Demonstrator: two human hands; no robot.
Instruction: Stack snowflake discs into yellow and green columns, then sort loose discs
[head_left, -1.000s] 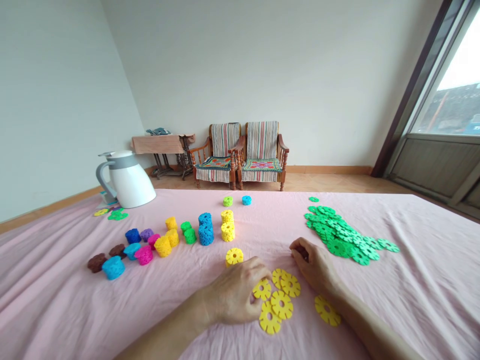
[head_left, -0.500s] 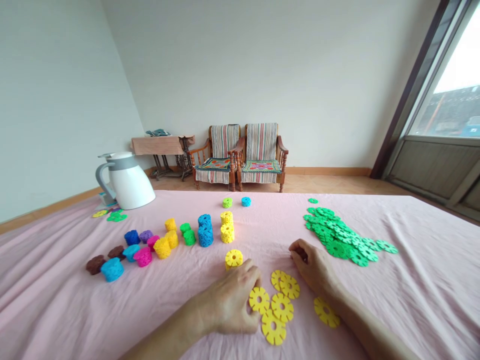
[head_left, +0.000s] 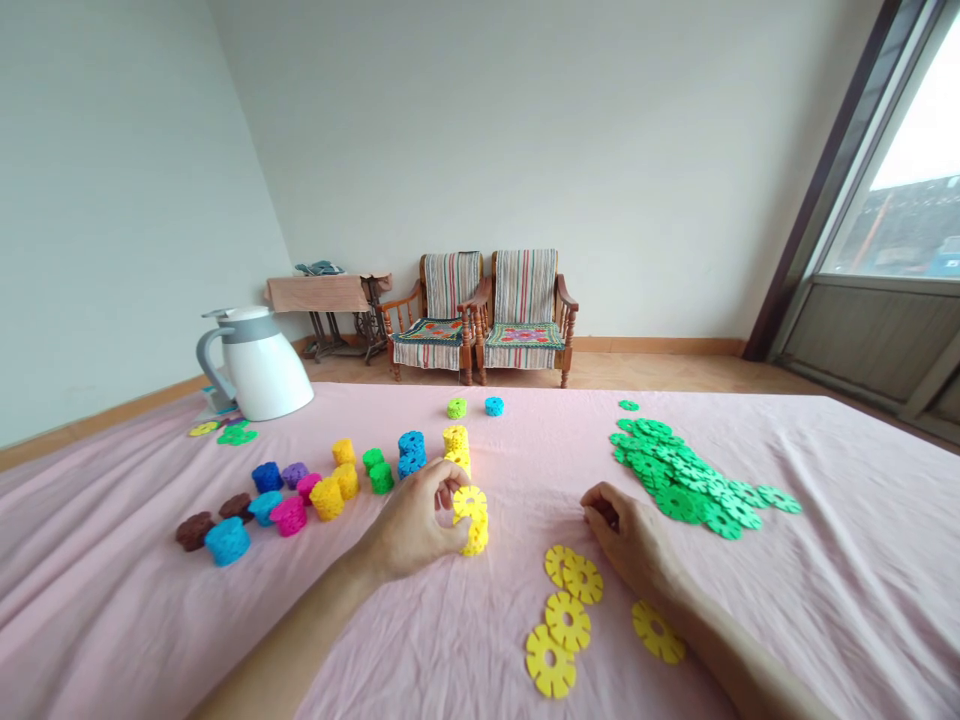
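Note:
My left hand pinches a yellow snowflake disc between thumb and fingers, at the top of a short yellow stack; whether disc and stack touch I cannot tell. Behind that hand rises a taller yellow stack, partly covered by the fingers. On the cloth to the right of my left hand lie several loose yellow discs. One more yellow disc lies beside my right wrist. My right hand rests on the cloth with curled, closed fingers and nothing visible in them.
A spread pile of green discs lies at the right. Stacks in several colours, such as a blue one and a pink one, stand at left. A white jug is at the back left of the pink tablecloth.
My left hand has moved up and left from the loose yellow discs to the short stack, carrying one disc off the group. The right hand stays where it was.

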